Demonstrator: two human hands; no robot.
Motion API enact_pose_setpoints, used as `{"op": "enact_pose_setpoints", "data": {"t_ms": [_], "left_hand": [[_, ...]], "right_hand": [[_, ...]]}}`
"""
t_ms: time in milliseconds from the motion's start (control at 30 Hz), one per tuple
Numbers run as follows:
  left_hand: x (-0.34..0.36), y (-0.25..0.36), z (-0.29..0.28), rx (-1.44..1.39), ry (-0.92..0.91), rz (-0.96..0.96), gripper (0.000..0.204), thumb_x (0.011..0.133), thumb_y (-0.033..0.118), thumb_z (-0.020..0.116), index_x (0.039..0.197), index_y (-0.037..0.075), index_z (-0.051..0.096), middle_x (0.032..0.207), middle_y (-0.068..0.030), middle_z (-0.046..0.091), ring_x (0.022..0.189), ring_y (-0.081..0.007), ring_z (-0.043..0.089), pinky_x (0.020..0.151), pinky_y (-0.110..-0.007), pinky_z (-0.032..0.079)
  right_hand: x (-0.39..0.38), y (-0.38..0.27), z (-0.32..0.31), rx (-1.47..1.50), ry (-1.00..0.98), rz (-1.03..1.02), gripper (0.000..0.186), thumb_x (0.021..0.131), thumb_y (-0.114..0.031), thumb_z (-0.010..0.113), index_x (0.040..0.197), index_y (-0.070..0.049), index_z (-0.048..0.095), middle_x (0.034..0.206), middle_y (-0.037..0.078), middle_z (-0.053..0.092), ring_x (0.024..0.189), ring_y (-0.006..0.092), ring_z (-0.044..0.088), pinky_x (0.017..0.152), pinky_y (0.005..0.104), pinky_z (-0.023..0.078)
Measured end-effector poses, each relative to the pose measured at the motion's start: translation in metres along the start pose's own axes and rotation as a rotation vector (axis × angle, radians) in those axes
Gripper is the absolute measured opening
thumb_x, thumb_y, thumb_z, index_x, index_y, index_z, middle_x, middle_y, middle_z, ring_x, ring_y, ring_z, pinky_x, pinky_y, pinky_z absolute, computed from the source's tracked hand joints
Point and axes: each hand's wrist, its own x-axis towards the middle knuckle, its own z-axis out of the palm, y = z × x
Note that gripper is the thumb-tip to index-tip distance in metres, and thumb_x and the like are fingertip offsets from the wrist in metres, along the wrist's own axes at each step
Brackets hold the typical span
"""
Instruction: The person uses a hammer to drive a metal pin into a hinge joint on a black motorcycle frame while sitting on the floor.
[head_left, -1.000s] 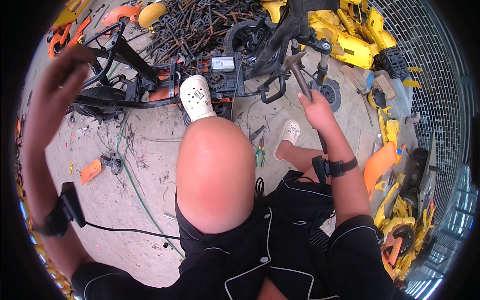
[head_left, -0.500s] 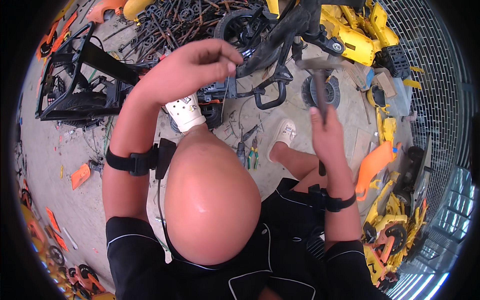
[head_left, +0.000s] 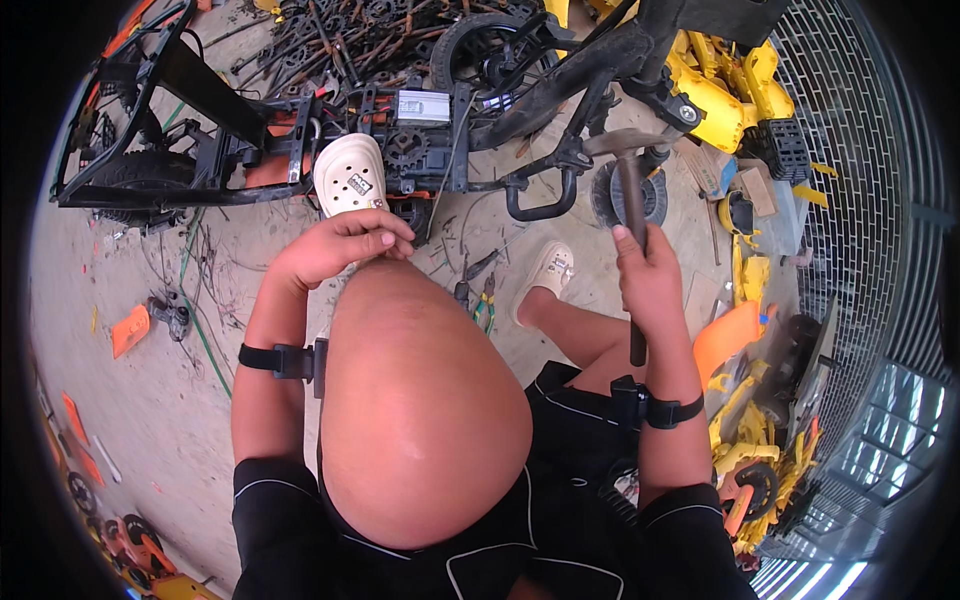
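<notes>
My right hand (head_left: 648, 280) at three o'clock, fingers wrapped tight round the hammer (head_left: 630, 200); left hand (head_left: 335, 248) at eleven, fingers curled loosely, empty, resting on my knee (head_left: 420, 400).

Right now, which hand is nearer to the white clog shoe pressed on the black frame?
Left. The left hand rests on the raised knee just below the white clog. The right hand holds a hammer far to its right.

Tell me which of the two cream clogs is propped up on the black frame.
The left clog, just above the left hand: it presses sole-out against the black frame. The other clog rests flat on the sandy ground.
</notes>
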Motion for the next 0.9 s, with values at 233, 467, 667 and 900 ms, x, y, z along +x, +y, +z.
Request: {"op": "enact_pose_setpoints", "data": {"t_ms": [233,467,667,900], "left_hand": [[-0.006,-0.055,0.012,-0.353,0.265,-0.067,0.034,0.104,0.027,0.054,0.100,-0.003,0.071,0.103,-0.0120,0.071,0.098,-0.0212,0.065,0.094,-0.034,0.050],[-0.012,-0.072,0.021,-0.518,0.368,0.083,0.036,0.106,0.024,0.046,0.098,-0.005,0.067,0.110,-0.0176,0.067,0.100,-0.0262,0.064,0.093,-0.039,0.051],[-0.012,-0.080,0.020,-0.550,0.358,0.099,0.036,0.106,0.023,0.046,0.101,-0.005,0.066,0.111,-0.0197,0.066,0.102,-0.0273,0.063,0.094,-0.039,0.050],[-0.010,-0.094,0.011,-0.517,0.346,0.100,0.035,0.106,0.025,0.047,0.102,-0.005,0.067,0.111,-0.0164,0.067,0.102,-0.0240,0.063,0.095,-0.037,0.049]], "right_hand": [[-0.021,-0.029,-0.018,0.350,0.159,-0.081,0.028,0.102,-0.032,0.062,0.098,-0.005,0.055,0.068,-0.003,0.050,0.061,0.0060,0.045,0.055,0.0248,0.039],[-0.009,0.001,0.023,-0.203,0.045,-0.044,0.037,0.101,-0.034,0.058,0.104,0.002,0.051,0.081,0.028,0.062,0.077,0.0469,0.062,0.069,0.0468,0.049],[-0.005,-0.004,0.014,-0.220,0.004,-0.062,0.036,0.101,-0.033,0.059,0.103,0.002,0.051,0.075,0.022,0.061,0.070,0.0397,0.063,0.065,0.0449,0.048],[-0.004,-0.001,0.001,0.062,0.087,-0.031,0.028,0.101,-0.031,0.063,0.099,-0.004,0.055,0.067,0.000,0.051,0.056,0.0085,0.048,0.050,0.0281,0.039]]}}
